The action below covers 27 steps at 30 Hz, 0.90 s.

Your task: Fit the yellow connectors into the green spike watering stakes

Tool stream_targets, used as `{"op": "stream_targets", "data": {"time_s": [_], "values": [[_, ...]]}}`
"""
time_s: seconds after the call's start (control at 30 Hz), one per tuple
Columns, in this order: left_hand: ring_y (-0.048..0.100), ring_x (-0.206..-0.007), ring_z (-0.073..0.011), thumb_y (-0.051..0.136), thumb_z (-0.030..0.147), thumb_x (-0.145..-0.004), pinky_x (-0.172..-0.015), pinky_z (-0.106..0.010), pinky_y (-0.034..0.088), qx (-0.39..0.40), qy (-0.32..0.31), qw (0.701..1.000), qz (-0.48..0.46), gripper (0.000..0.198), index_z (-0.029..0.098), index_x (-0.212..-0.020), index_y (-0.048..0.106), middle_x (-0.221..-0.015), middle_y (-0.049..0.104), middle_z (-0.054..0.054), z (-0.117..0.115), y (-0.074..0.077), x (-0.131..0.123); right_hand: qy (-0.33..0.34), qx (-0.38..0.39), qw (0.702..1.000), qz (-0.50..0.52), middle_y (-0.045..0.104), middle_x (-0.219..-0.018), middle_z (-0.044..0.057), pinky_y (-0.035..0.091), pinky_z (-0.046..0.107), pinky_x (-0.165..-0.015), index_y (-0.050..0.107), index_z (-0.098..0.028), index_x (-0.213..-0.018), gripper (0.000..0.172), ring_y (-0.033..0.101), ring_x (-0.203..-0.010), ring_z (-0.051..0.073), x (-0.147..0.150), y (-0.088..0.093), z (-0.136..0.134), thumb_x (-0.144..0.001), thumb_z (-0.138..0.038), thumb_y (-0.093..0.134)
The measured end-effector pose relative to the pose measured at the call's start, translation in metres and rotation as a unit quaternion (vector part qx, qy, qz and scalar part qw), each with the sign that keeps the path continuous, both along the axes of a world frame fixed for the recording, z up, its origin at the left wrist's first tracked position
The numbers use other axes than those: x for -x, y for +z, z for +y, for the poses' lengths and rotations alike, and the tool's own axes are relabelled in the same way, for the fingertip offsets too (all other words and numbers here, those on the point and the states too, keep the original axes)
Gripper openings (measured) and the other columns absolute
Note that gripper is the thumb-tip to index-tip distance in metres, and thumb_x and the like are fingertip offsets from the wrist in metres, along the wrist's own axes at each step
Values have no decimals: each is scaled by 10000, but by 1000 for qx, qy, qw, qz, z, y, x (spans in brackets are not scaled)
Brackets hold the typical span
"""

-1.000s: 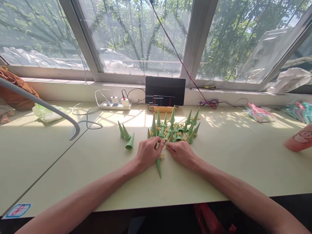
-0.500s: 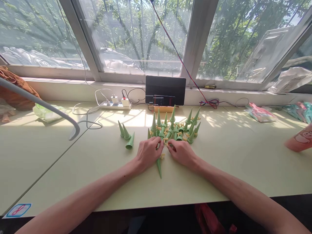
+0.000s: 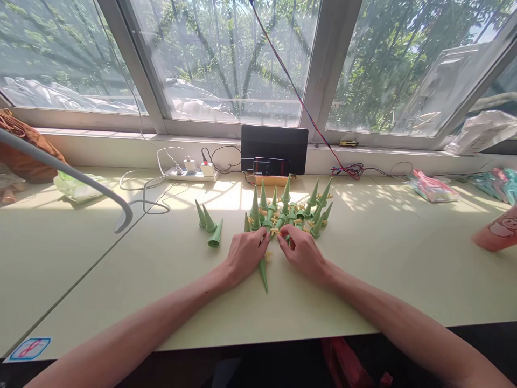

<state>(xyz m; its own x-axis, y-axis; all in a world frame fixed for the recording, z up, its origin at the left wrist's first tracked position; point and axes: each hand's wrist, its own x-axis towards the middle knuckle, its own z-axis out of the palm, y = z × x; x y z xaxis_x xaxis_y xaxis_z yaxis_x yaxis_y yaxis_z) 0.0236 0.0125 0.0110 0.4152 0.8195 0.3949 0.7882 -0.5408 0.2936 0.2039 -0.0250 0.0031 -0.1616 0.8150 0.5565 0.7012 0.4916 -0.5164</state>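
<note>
Green and tapering, one cone points its tip towards me from under the left hand; its wider end is hidden by the curled fingers, so from my end I cannot tell whether they grip it or just cover it. Beside it sits a small yellow fitting, too small for me to read its shape. The right hand has thumb and forefinger bent to a narrow gap, their tips next to a yellow piece between the two hands; I cannot make out whether they pinch it.

Just beyond the fingertips I see a crowded cluster of collared cones, smooth and plastic-looking, some upright, some tilted, with yellow bits among them; the nearest are partly blocked by the hands. Left of the left hand, three more cones form a separate group, the nearest showing its hollow, ringed mouth.

All rest on a pale, smooth table. Behind the cluster, a phone leans before a dark-screened tablet, its display illegible to me. At my right edge, a pink tumbler is cut off.
</note>
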Motion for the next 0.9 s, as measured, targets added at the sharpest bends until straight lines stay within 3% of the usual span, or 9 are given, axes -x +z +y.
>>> {"op": "stream_targets", "data": {"time_s": [0.23, 0.47, 0.9], "values": [[474, -504, -131, 432, 321, -990, -543, -256, 249, -9, -6, 999, -31, 324, 197, -738, 592, -578, 575, 6, 0, 0, 1, 5, 4, 1000, 9, 591, -662, -19, 383, 232, -558, 589, -187, -921, 107, 489, -516, 122, -2, -2, 1, -974, -261, 533], [443, -503, -118, 401, 347, -1002, -544, -250, 266, -41, -4, 997, -70, 366, 190, -748, 613, -585, 568, 3, 1, -3, 2, 26, -13, 1000, 1, 667, -818, 32, 424, 250, -612, 621, -190, -927, 101, 545, -603, 141, -2, -4, 3, -969, -237, 543], [372, -499, -102, 386, 379, -1017, -535, -234, 263, -69, -14, 991, -111, 388, 185, -769, 612, -556, 520, 31, 3, -4, 3, 48, -60, 997, 21, 617, -717, 3, 371, 233, -537, 598, -192, -841, 84, 445, -510, 105, 3, 1, -1, -908, -184, 547]]}}
